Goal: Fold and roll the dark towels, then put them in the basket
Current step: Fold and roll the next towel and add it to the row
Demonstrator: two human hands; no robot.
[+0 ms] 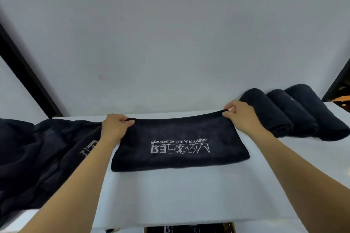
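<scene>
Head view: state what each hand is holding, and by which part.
Both grip the folded dark towel on the table: the left hand pinches its far left corner, the right hand its far right corner.

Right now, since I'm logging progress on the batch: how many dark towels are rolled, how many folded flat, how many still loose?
Rolled towels: 3
Folded towel: 1
Heap of loose towels: 1 heap, towels inside uncountable
Total: 4 towels, plus the heap

A plain pale wall fills the upper frame; dark trim slants at left, above a white desk.
</scene>
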